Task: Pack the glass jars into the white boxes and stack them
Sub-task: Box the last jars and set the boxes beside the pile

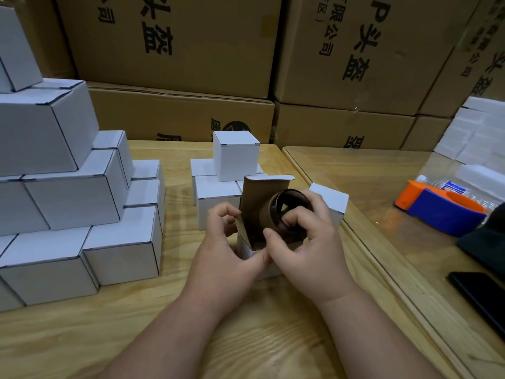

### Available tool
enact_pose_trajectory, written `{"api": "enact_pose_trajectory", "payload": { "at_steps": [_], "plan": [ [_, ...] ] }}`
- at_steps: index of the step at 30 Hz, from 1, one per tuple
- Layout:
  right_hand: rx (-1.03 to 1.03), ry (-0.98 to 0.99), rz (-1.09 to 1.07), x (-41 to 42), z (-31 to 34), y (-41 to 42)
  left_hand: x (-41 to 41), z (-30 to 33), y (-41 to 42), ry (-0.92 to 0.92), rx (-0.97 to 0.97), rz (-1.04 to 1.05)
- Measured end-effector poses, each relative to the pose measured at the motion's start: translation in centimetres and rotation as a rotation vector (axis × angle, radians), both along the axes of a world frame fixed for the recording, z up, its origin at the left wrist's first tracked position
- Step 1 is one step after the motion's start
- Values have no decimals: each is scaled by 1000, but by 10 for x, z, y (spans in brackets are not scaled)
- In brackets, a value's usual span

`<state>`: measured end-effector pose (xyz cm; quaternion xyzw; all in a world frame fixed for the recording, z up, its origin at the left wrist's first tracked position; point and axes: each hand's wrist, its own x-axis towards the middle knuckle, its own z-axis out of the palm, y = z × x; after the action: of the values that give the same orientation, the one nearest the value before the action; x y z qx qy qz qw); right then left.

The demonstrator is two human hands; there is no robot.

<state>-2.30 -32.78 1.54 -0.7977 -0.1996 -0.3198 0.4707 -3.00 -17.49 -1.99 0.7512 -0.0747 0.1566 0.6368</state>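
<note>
An open white box [247,248] with a brown inside stands at the table's middle, its lid flap [263,191] upright. My left hand [232,242] holds the box at its left side, thumb along the front and fingers pinching the left flap. My right hand [303,242] grips a dark glass jar [289,209], tilted with its mouth towards me, partly inside the box opening. A stepped stack of closed white boxes [68,192] fills the left. A smaller pile of closed white boxes [235,157] stands just behind the open one.
Another white box [332,198] lies right of my right hand. On the glass-topped table at the right sit an orange-and-blue tape dispenser [442,209], a plastic bottle [451,186], a dark cloth [489,242] and a black phone [481,296]. Large brown cartons [177,45] wall the back.
</note>
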Motion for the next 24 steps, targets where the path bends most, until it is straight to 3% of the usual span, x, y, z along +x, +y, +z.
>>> {"api": "enact_pose_trajectory", "payload": {
  "at_steps": [12,24],
  "plan": [
    [-51,153,22,-4,6,0,1,-2,2,-1,7,-4],
    [-206,140,16,-6,9,-9,1,-3,2,-6,37,-8]
  ]
}}
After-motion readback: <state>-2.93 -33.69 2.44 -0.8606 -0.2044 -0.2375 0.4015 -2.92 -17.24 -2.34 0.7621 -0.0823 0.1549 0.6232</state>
